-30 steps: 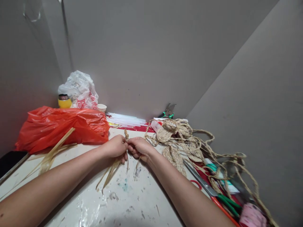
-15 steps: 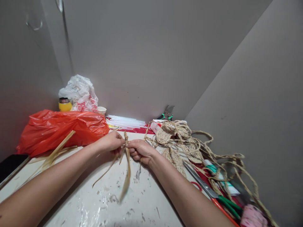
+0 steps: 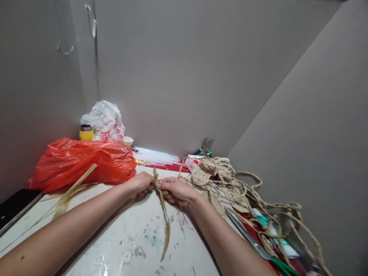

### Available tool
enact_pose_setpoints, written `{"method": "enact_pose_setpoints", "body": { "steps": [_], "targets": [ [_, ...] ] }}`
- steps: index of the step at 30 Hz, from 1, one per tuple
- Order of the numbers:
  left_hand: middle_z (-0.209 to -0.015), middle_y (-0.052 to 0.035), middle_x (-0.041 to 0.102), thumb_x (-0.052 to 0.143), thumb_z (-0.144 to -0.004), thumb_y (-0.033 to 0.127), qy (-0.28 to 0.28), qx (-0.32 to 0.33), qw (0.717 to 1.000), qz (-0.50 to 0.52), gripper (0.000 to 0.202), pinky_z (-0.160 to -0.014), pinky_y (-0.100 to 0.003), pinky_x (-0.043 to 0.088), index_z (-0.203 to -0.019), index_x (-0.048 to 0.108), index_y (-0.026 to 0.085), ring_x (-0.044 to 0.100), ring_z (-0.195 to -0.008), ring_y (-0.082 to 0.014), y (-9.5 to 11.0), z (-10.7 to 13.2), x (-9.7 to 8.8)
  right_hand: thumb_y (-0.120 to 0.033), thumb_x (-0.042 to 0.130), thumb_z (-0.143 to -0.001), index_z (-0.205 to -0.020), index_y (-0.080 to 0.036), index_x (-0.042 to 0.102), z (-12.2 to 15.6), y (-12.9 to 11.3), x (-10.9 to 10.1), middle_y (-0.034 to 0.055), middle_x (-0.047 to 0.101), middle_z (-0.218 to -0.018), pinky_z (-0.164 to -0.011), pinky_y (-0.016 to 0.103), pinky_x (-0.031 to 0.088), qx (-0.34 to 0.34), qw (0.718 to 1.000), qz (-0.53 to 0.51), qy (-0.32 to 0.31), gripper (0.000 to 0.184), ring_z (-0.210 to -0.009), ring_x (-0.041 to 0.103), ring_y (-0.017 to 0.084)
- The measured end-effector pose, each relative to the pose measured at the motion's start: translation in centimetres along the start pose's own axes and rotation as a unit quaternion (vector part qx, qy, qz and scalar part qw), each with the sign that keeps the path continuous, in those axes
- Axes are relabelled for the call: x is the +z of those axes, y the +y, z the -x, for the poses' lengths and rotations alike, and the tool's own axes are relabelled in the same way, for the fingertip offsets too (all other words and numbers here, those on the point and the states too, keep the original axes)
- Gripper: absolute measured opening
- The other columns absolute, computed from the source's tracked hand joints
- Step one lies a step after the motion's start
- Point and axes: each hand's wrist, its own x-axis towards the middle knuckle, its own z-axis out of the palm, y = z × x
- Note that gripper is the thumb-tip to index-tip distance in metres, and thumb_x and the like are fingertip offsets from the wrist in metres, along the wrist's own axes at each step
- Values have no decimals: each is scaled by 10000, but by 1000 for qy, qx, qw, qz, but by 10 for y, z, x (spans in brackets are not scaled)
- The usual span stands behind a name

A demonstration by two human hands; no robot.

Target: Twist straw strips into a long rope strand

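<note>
My left hand and my right hand meet over the middle of the white tabletop. Between them is a short braid of tan plant fibre, its plaited end pointing away from me. Both hands are closed, fingertips pinching the fibre just below the plaited part. One loose flat strand hangs from the braid toward me, and thinner ends show beneath each hand. How the strands cross between my fingers is hidden.
Loose fibre strips lie left by a red plastic bag and a phone. To the right are a heap of braided rope and green-handled scissors. Glue sticks and pruning shears sit along the grey wall.
The view has shifted, so everything appears slightly lower and to the right. My hands still pinch the braid; the thin strand that hung out left of it is now mostly behind my left hand and forearm.
</note>
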Motion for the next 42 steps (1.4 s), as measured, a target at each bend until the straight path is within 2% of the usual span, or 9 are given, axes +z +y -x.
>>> {"method": "enact_pose_setpoints", "body": {
  "steps": [4, 9, 17, 20, 25, 35, 39, 42],
  "targets": [
    [-448, 66, 334, 503, -688, 294, 1, 6, 1000, -28, 169, -353, -216, 127, -599, 523, 152, 224, -334, -44, -2, -4, -3, -320, 590, -693, -595, -187, 437, 1, -1, 1, -90, 347, -457, -390, 216, 147, -25, 992, 117, 51, 225, -389, 234, 52],
    [-421, 66, 323, 535, -684, 284, -13, 17, 998, -51, 169, -364, -228, 123, -569, 516, 160, 221, -336, -50, -4, -4, -3, -178, 559, -690, -590, -166, 473, 2, -1, 8, -58, 414, -534, -485, 217, 242, -79, 952, 262, 137, 132, -514, 336, 83],
    [-398, 82, 287, 553, -668, 262, -57, -1, 998, -14, 145, -360, -221, 113, -573, 507, 163, 187, -325, -41, -2, -3, -4, -146, 522, -717, -609, -165, 521, 2, 2, 9, -10, 516, -581, -514, 226, 257, -118, 892, 400, 175, 110, -560, 403, 115],
    [-392, 90, 255, 551, -665, 287, -74, -14, 997, 7, 147, -360, -215, 97, -592, 525, 163, 169, -325, -42, -2, -4, -5, -217, 532, -760, -630, -161, 540, 2, 2, 8, 2, 537, -598, -506, 224, 250, -124, 878, 426, 181, 142, -559, 402, 115],
    [-387, 96, 236, 558, -669, 338, -79, -30, 996, 23, 193, -359, -210, 86, -600, 539, 159, 156, -323, -42, -1, -5, -5, -318, 534, -794, -653, -161, 564, 3, 3, 7, 2, 543, -602, -495, 220, 249, -124, 869, 445, 176, 214, -548, 404, 112],
    [-332, 82, 267, 544, -663, 244, -27, -5, 1000, 9, 145, -346, -220, 111, -551, 541, 153, 185, -296, -48, -2, -3, 2, -182, 480, -753, -611, -151, 603, 15, -10, 6, 36, 594, -604, -505, 233, 267, -103, 868, 449, 185, 190, -557, 445, 131],
    [-341, 82, 276, 553, -653, 240, -22, -2, 999, 23, 182, -346, -222, 116, -509, 468, 170, 190, -302, -47, -2, -2, 2, -215, 453, -785, -647, -153, 622, 17, -11, 20, 47, 631, -638, -500, 232, 284, -100, 872, 451, 161, 227, -561, 478, 138],
    [-356, 79, 282, 550, -658, 265, -24, -8, 999, 42, 249, -352, -220, 104, -486, 387, 187, 191, -314, -46, -2, -1, 0, -181, 449, -780, -707, -153, 647, 19, -9, 37, 90, 670, -727, -541, 255, 298, -98, 843, 502, 167, 213, -624, 530, 165]
  ]
}}
